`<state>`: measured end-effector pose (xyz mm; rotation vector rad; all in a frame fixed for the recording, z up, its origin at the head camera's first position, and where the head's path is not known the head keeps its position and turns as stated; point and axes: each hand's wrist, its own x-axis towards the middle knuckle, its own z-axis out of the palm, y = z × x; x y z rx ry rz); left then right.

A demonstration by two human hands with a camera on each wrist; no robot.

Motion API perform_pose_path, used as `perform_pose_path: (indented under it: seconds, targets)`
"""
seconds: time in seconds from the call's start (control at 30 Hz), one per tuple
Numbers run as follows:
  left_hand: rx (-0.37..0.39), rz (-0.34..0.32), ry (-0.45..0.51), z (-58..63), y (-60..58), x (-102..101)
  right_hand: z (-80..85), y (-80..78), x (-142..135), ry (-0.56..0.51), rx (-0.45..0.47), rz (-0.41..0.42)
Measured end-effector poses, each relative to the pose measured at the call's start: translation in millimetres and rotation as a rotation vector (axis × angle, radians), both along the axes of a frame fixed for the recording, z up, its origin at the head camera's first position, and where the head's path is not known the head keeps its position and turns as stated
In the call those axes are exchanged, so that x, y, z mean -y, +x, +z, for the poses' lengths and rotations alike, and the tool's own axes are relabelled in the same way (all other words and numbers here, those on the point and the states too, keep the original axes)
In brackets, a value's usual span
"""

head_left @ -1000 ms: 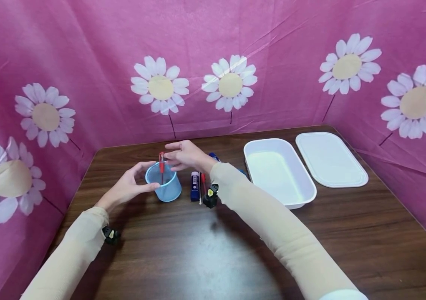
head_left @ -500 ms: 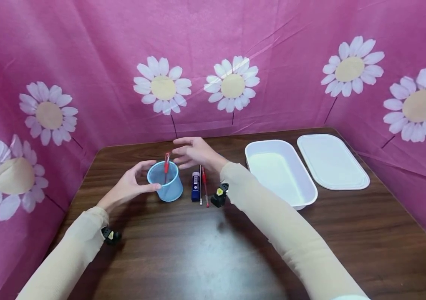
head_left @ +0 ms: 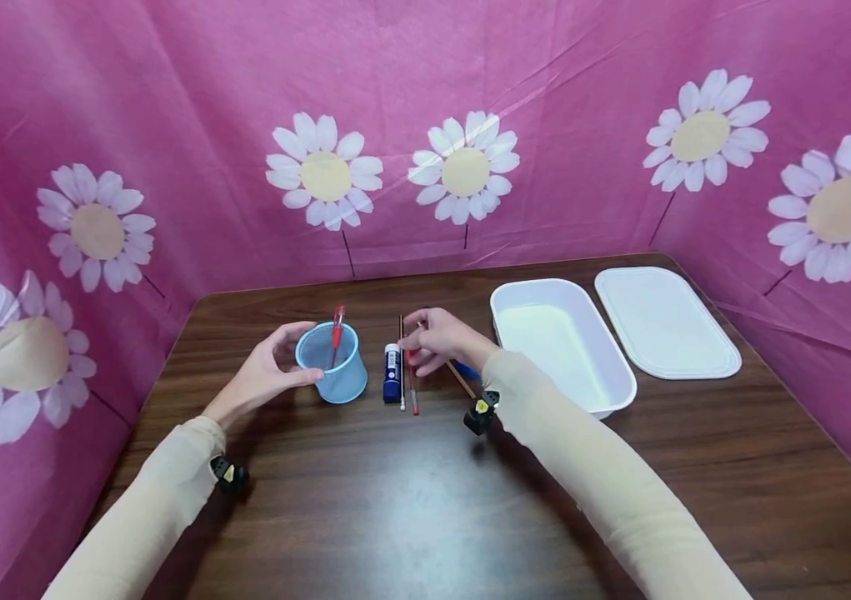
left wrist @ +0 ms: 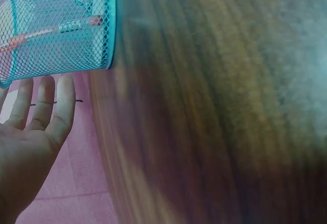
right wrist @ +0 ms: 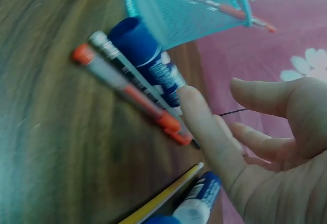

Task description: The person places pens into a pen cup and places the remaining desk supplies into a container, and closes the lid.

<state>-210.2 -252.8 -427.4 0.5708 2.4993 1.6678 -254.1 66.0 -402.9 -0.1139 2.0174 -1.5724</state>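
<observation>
In the head view my left hand (head_left: 263,371) holds a light-blue mesh pen cup (head_left: 342,382), thumb at the front and fingers round the far side. A red pen (head_left: 337,329) leans upright inside the cup. My right hand (head_left: 440,337) is over several items lying right of the cup, its fingers apart and gripping nothing. Beneath or beside it lie a blue glue stick (head_left: 392,379), a dark pencil (right wrist: 127,68) and a second red pen (right wrist: 135,96). The right wrist view also shows a yellow pencil (right wrist: 163,196) and another blue-and-white stick (right wrist: 196,201).
Right of my right hand stands a white plastic box (head_left: 568,350), with its flat white lid (head_left: 665,321) on the table beside it. The brown wooden table (head_left: 395,500) ends at a pink flowered curtain (head_left: 395,67).
My right hand has moved away from the red pen in the cup, to the right and down over the loose items. My left hand stays at the cup; the pen now leans right.
</observation>
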Motion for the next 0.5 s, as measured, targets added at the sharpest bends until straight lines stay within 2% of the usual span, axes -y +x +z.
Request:
perform_pose_path:
  seconds: [0.2,0.5]
  targets:
    - [-0.031,0.027,0.067,-6.5,3.5,0,-17.8,5.5,1,0.113,-0.015,0.033]
    - [-0.027,0.013,0.119,-13.1,1.6,-5,-34.9,10.4,10,0.203,-0.066,-0.064]
